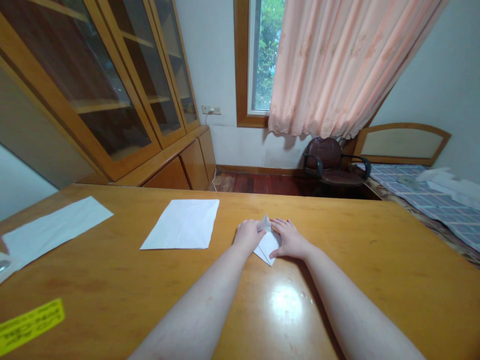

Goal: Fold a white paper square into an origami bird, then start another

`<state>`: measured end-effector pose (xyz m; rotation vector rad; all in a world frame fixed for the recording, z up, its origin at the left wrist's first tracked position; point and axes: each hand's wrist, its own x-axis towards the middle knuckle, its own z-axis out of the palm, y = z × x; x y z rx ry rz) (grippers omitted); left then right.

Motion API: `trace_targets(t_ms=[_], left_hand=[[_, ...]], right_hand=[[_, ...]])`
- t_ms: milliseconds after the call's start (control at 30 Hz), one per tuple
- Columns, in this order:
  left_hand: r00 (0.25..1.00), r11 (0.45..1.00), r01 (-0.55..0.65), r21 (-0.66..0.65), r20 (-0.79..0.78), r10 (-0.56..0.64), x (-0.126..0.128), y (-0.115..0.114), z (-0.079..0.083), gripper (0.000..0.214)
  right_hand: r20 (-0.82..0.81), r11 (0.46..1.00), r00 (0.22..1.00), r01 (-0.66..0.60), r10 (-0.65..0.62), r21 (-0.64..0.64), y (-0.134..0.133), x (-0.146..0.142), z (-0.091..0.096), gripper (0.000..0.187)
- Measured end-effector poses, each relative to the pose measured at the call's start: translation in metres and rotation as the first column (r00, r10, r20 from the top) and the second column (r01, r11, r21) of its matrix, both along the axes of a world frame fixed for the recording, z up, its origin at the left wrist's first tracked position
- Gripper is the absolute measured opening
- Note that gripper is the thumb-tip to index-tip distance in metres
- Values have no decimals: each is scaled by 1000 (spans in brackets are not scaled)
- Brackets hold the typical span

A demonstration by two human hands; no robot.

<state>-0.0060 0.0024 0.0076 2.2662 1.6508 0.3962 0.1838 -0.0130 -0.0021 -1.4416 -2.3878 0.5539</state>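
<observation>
A small white folded paper (269,246) lies on the wooden desk, its lower end coming to a point toward me. At its far end a greyish pointed flap (265,223) stands up a little. My left hand (248,235) grips the paper's left side, the thumb laid across it near the flap and the other fingers curled at the edge. On the right side, my right hand (290,239) holds the paper between its thumb, near the lower edge, and the fingers reaching to the flap. Parts of both side edges are hidden under the hands.
White square sheets (183,225) lie left of my hands. Farther left is a long white paper strip (56,230), with a yellow label (32,325) at the near left. Beyond the desk (375,280) stand a glass-door cabinet (165,145), a chair (328,160) and a bed (438,185).
</observation>
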Motion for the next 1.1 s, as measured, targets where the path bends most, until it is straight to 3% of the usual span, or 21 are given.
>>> trace_targets(t_ms=[200,267,400,600,767,1100], left_hand=[[1000,1000,11,-10,15,-11,1,1,-1,27],[998,999,52,-3,30,-52,3,0,-1,27],[991,993,121,-9,60,-120,5,-1,0,32],[991,998,59,-32,119,-54,5,0,-3,35],[977,998,42,-41,209,-33,5,3,-9,56],[979,999,48,-17,199,-44,5,4,-12,63]], right_hand=[[-94,997,993,69,-66,32,4,0,-1,32],[-142,995,987,83,-75,52,5,0,-1,19],[-237,991,968,108,-86,83,7,0,-3,22],[-251,988,961,141,-119,68,8,0,-7,18],[-258,978,950,199,-176,69,8,0,-7,15],[-242,972,949,224,-203,66,10,0,-7,14]])
